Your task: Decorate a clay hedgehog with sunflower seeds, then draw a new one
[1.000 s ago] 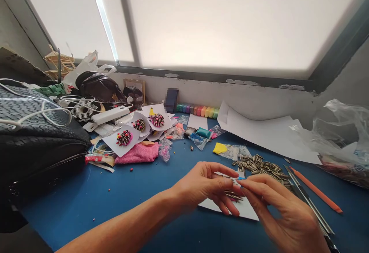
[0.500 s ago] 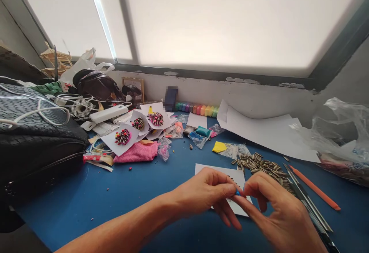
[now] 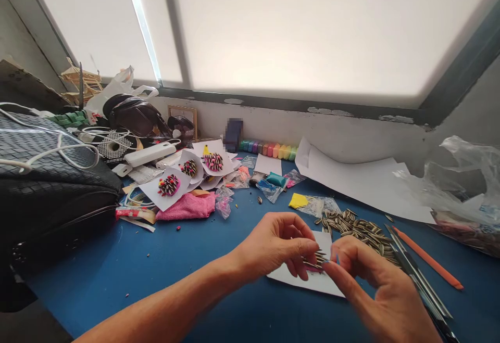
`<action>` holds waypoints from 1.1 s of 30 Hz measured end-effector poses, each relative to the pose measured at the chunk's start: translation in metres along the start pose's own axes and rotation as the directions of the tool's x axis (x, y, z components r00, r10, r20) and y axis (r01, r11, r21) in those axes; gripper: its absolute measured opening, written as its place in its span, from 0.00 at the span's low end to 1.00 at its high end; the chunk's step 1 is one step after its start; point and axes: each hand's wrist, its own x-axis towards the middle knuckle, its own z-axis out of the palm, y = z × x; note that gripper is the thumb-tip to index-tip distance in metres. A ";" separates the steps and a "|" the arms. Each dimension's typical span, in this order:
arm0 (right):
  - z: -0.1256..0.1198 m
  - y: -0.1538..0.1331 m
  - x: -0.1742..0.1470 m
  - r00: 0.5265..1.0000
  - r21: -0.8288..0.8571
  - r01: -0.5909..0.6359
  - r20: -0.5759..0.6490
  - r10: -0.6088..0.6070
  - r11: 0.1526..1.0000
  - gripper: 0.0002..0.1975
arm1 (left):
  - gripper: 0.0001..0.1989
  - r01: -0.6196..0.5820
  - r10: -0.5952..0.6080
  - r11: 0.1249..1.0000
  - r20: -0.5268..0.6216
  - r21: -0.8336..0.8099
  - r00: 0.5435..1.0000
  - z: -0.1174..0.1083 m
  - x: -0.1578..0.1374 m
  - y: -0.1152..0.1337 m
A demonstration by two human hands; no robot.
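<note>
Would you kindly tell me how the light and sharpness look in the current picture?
Head view: the broad white window covering glows brightest, nearly washed out; head view: the black woven-textured bag falls dark, losing detail low down; head view: the bare right hand seems slightly soft at the fingers, while the pile of striped seeds reads crisper.

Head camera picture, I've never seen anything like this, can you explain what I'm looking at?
There's no machine: these are a person's bare left hand and right hand, filmed by a camera worn on the head, looking forward and down. White paper bearing a seed-studded piece lies on the blue tabletop, partly hidden by the left hand. Some blue material shows at the right hand's fingertips; whether the left holds anything, I can't tell. Nearby are striped seeds, an orange stick and, farther left, a pink cloth.
</note>
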 end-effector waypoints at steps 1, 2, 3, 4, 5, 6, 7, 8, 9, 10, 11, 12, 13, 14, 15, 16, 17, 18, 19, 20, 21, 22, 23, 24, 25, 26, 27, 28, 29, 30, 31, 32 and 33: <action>0.000 0.001 0.001 0.998 0.076 -0.048 0.037 0.046 0.996 0.19 | 0.17 -0.005 0.005 1.000 0.006 -0.002 1.000 0.000 0.000 0.000; -0.001 0.002 0.001 0.993 0.137 -0.093 0.079 0.083 0.986 0.21 | 0.16 -0.006 0.006 1.000 0.013 -0.005 1.000 0.001 0.000 -0.001; -0.001 0.005 0.002 0.987 0.184 -0.132 0.118 0.111 0.974 0.22 | 0.16 -0.004 0.004 1.000 0.019 -0.010 1.000 0.001 0.000 -0.001; -0.002 0.008 0.003 0.981 0.226 -0.159 0.149 0.127 0.961 0.22 | 0.16 0.000 0.000 1.000 0.023 -0.013 1.000 0.001 0.000 -0.002; -0.003 0.011 0.003 0.977 0.269 -0.175 0.170 0.132 0.947 0.23 | 0.16 0.002 -0.002 1.000 0.026 -0.015 1.000 0.002 0.000 -0.003; -0.004 0.014 0.004 0.976 0.318 -0.184 0.171 0.134 0.930 0.22 | 0.15 0.004 -0.004 1.000 0.026 -0.018 1.000 0.002 0.000 -0.004; -0.005 0.016 0.004 0.978 0.374 -0.187 0.159 0.136 0.908 0.22 | 0.15 0.007 -0.006 1.000 0.025 -0.019 1.000 0.003 0.000 -0.004; -0.006 0.017 0.005 0.980 0.435 -0.189 0.134 0.144 0.880 0.21 | 0.14 0.010 -0.009 1.000 0.024 -0.022 1.000 0.003 0.000 -0.004; -0.007 0.017 0.005 0.982 0.493 -0.189 0.102 0.159 0.849 0.21 | 0.14 0.015 -0.014 1.000 0.025 -0.027 1.000 0.003 0.000 -0.005; -0.008 0.016 0.005 0.981 0.542 -0.190 0.068 0.183 0.819 0.21 | 0.14 0.021 -0.020 0.999 0.027 -0.033 0.999 0.003 0.000 -0.005; -0.008 0.015 0.005 0.977 0.579 -0.192 0.038 0.209 0.792 0.20 | 0.15 0.028 -0.027 0.999 0.030 -0.039 0.999 0.004 -0.001 -0.005; -0.009 0.014 0.006 0.972 0.607 -0.193 0.013 0.233 0.771 0.19 | 0.16 0.035 -0.033 0.999 0.034 -0.039 0.999 0.004 -0.001 -0.004; -0.009 0.013 0.006 0.967 0.627 -0.199 0.001 0.254 0.753 0.18 | 0.17 0.040 -0.039 0.999 0.038 -0.033 0.998 0.004 -0.001 -0.004; -0.010 0.012 0.006 0.963 0.643 -0.209 0.002 0.271 0.737 0.17 | 0.17 0.047 -0.046 0.999 0.044 -0.026 0.998 0.004 -0.002 -0.004; -0.010 0.012 0.006 0.960 0.658 -0.221 0.016 0.281 0.720 0.16 | 0.18 0.052 -0.051 0.999 0.049 -0.016 0.997 0.004 -0.002 -0.004; -0.010 0.012 0.006 0.958 0.673 -0.234 0.035 0.286 0.701 0.15 | 0.18 0.054 -0.053 0.999 0.055 -0.008 0.997 0.004 -0.002 -0.005; -0.011 0.012 0.006 0.956 0.689 -0.247 0.057 0.289 0.681 0.13 | 0.18 0.053 -0.053 0.999 0.062 -0.006 0.997 0.005 -0.003 -0.005; -0.011 0.013 0.006 0.953 0.704 -0.260 0.079 0.291 0.661 0.12 | 0.18 0.051 -0.050 0.999 0.067 -0.008 0.997 0.005 -0.003 -0.005; -0.010 0.013 0.006 0.951 0.717 -0.273 0.102 0.291 0.641 0.09 | 0.19 0.044 -0.043 0.999 0.070 -0.013 0.997 0.005 -0.003 -0.006; -0.010 0.014 0.006 0.949 0.728 -0.286 0.126 0.287 0.623 0.08 | 0.19 0.036 -0.035 0.999 0.070 -0.020 0.997 0.005 -0.003 -0.006; -0.010 0.014 0.007 0.947 0.735 -0.298 0.150 0.283 0.609 0.08 | 0.19 0.030 -0.028 0.999 0.066 -0.025 0.997 0.004 -0.003 -0.006; -0.009 0.014 0.007 0.945 0.738 -0.307 0.165 0.281 0.601 0.08 | 0.19 0.025 -0.023 0.999 0.058 -0.030 0.998 0.004 -0.003 -0.005; -0.009 0.014 0.007 0.944 0.735 -0.314 0.174 0.281 0.601 0.08 | 0.19 0.021 -0.019 0.999 0.048 -0.034 0.999 0.004 -0.003 -0.004; -0.008 0.015 0.008 0.942 0.726 -0.320 0.176 0.286 0.609 0.09 | 0.18 0.019 -0.017 0.999 0.037 -0.041 0.999 0.005 -0.003 -0.002; -0.008 0.015 0.008 0.940 0.712 -0.326 0.176 0.291 0.623 0.10 | 0.18 0.018 -0.017 0.999 0.027 -0.049 0.999 0.005 -0.003 -0.001; -0.007 0.016 0.007 0.938 0.692 -0.335 0.177 0.299 0.640 0.10 | 0.17 0.019 -0.018 0.998 0.019 -0.059 1.000 0.005 -0.004 0.001; -0.007 0.017 0.007 0.934 0.666 -0.347 0.179 0.310 0.660 0.10 | 0.17 0.019 -0.018 0.998 0.015 -0.067 1.000 0.005 -0.004 0.003; -0.007 0.018 0.006 0.930 0.635 -0.361 0.191 0.314 0.683 0.10 | 0.17 0.018 -0.017 0.997 0.013 -0.076 1.000 0.005 -0.005 0.005; -0.008 0.019 0.005 0.927 0.597 -0.373 0.215 0.307 0.710 0.11 | 0.17 0.015 -0.014 0.997 0.013 -0.082 1.000 0.005 -0.005 0.005; -0.008 0.019 0.005 0.924 0.550 -0.381 0.243 0.294 0.743 0.12 | 0.16 0.009 -0.009 0.996 0.011 -0.085 1.000 0.006 -0.005 0.006; -0.009 0.019 0.004 0.920 0.492 -0.384 0.276 0.278 0.781 0.14 | 0.16 0.004 -0.003 0.996 0.008 -0.084 1.000 0.006 -0.005 0.006; -0.010 0.017 0.004 0.916 0.428 -0.378 0.304 0.263 0.821 0.17 | 0.15 0.000 0.000 0.997 0.005 -0.080 1.000 0.006 -0.005 0.005; -0.011 0.015 0.004 0.911 0.354 -0.371 0.319 0.261 0.859 0.19 | 0.15 -0.001 0.001 0.997 0.002 -0.074 1.000 0.007 -0.004 0.004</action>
